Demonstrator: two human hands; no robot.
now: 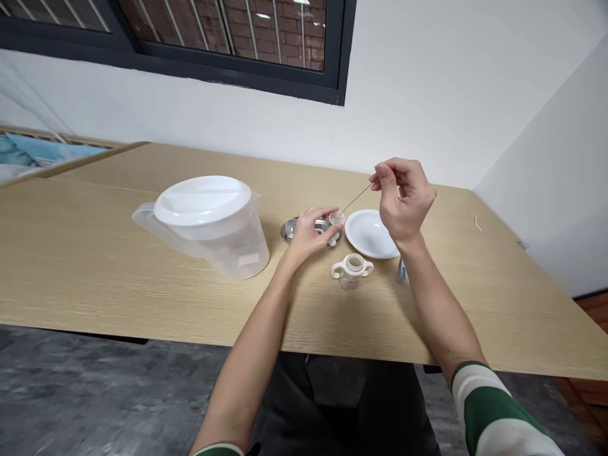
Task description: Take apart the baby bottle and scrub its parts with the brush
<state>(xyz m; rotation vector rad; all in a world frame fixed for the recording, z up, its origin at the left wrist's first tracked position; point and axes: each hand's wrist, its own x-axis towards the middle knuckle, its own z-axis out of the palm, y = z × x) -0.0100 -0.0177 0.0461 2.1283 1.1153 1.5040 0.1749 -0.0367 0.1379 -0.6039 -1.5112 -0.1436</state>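
Striped sleeve (498,401) foremost, right hand (406,199) pinches a wire (356,199) above left fingers (327,211) closed round a probably light, clear cap (336,218), best rim-held.

Dark-framed window (190,63) in a white wall (427,82), bricks (292,35) behind bars (277,31), grey floor (95,392) below.

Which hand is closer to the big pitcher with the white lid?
Left. The left hand, holding a small clear piece, is right of the pitcher; the right hand, pinching a thin wire, is raised farther right.
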